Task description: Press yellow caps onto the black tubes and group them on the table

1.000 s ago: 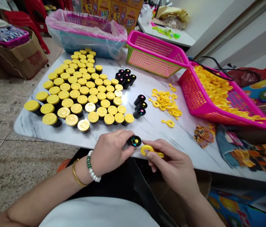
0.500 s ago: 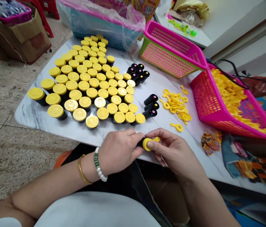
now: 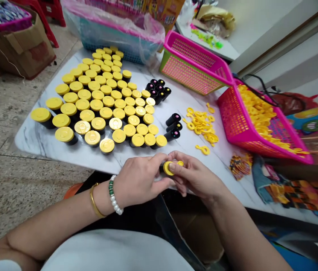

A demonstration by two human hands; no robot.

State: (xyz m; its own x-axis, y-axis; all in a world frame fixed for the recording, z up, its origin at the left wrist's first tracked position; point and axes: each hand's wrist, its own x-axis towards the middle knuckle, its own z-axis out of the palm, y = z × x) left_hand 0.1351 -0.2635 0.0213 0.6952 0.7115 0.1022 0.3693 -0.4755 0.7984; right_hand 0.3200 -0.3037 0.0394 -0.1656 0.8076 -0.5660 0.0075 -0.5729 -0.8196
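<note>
At the table's front edge my left hand (image 3: 140, 175) has its fingers closed round a short black tube, mostly hidden by the hand. A yellow ring-like piece (image 3: 168, 168) with a small loop is at the tube's end. My right hand (image 3: 200, 174) pinches that piece, thumb on its face, fingers behind. Just beyond my hands stand many black tubes with round yellow caps (image 3: 107, 145). To their right lie several uncapped black tubes (image 3: 172, 119) with small coloured tips. Loose yellow ring pieces (image 3: 203, 149) are piled beyond my right hand.
A pink basket (image 3: 233, 118) of yellow ring pieces stands on the right, behind it a pink and green basket (image 3: 185, 73). At the back is a plastic-lined blue basket (image 3: 105, 39). Small printed packets (image 3: 240, 165) lie on the right of the marble-patterned table (image 3: 48, 146).
The view has shifted, so the table's things sit slightly further left. Both hands stay together on the tube and yellow piece; the left fingers have loosened slightly and more of the tube is covered.
</note>
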